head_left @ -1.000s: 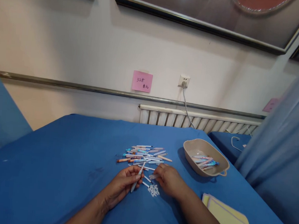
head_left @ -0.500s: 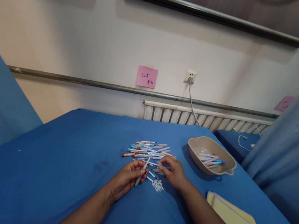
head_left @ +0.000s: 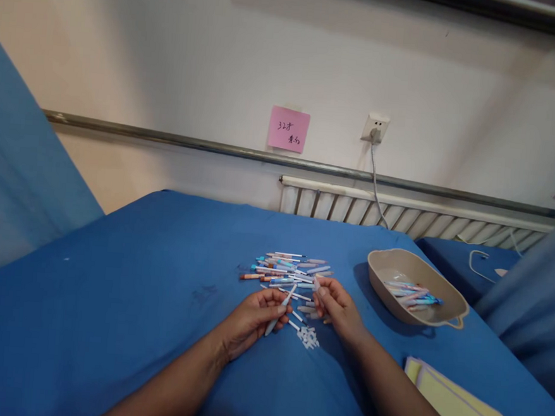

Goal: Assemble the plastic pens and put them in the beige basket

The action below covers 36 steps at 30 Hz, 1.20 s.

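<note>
A table under a blue cloth (head_left: 109, 298) fills the lower half of the frame. A pale blue curtain (head_left: 532, 302) hangs at the right edge, and a white radiator (head_left: 400, 216) runs along the wall behind. At centre right stands a beige oval tray (head_left: 448, 295) with a few pens lying in it. Yellow pads (head_left: 463, 405) lie in the lower right corner.

Just above the middle of the cloth is a loose pile of pens (head_left: 287, 269), well apart from the tray. The left hand (head_left: 251, 317) rests on the cloth just below the pile. Its fingers are closed around a slim white pen (head_left: 281, 306), which slants up and to the right with its tip toward the pile. The right hand (head_left: 339, 307) is just beside it, with the fingers curled in and the thumb up near something small and pale. Whether it grips that piece cannot be told at this size. Between and below the two hands lies a small heap of white bits (head_left: 309, 338), near both wrists.

The risks look minor. The right wrist hovers close to the white bits, so a sweep of it would likely scatter them over the cloth. The held pen is thin and gripped low on its barrel, so it could twist or slip out. The pens on the table lie unrestrained, so a nudge could roll some away
</note>
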Motion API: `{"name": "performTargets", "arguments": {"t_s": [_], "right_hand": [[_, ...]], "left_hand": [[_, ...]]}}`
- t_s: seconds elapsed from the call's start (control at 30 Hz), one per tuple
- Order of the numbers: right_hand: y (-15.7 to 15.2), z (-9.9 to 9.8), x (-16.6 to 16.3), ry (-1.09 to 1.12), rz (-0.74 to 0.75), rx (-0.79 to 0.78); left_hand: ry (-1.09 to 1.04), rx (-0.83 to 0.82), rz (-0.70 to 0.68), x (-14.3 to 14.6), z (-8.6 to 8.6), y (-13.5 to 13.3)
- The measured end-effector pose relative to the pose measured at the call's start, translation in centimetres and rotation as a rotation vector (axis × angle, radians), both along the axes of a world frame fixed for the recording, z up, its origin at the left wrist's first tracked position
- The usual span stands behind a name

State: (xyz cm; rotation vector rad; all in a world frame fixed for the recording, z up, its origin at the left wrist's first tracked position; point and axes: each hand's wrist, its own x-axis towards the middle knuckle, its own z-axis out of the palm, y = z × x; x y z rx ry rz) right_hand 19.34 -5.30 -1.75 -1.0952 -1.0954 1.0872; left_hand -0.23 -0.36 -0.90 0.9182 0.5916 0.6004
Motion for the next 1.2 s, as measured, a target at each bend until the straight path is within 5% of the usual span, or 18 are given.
{"name": "performTargets", "arguments": {"t_s": [0.53,1.2], "right_hand": [[0.19,-0.29,0.54,0.133,-0.103,-0.027],[0.59,-0.69,0.26,0.321,-0.035,-0.048]], "left_hand": [[0.072,0.07,-0.008,0.08,-0.11,0.12],[0.276,0.209,-0.093,0.51,-0.07,-0.28]]}}
